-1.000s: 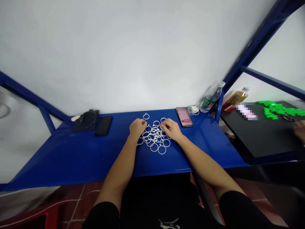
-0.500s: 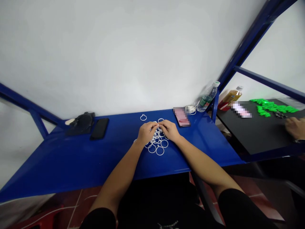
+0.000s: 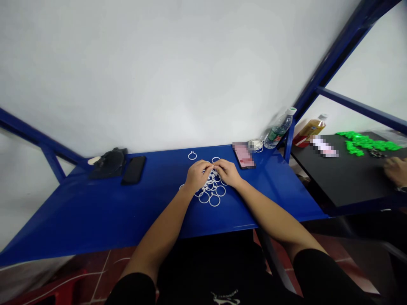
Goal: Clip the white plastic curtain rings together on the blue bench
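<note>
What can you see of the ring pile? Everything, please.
The ring pile is a loose heap of thin white hoops, plastic by their look, several with a small nub on the rim. They lie overlapping on the blue table, the nearest ones flat. The left hand and right hand meet over its far part, hiding some of it; whether they pinch a hoop is too small to tell.
</note>
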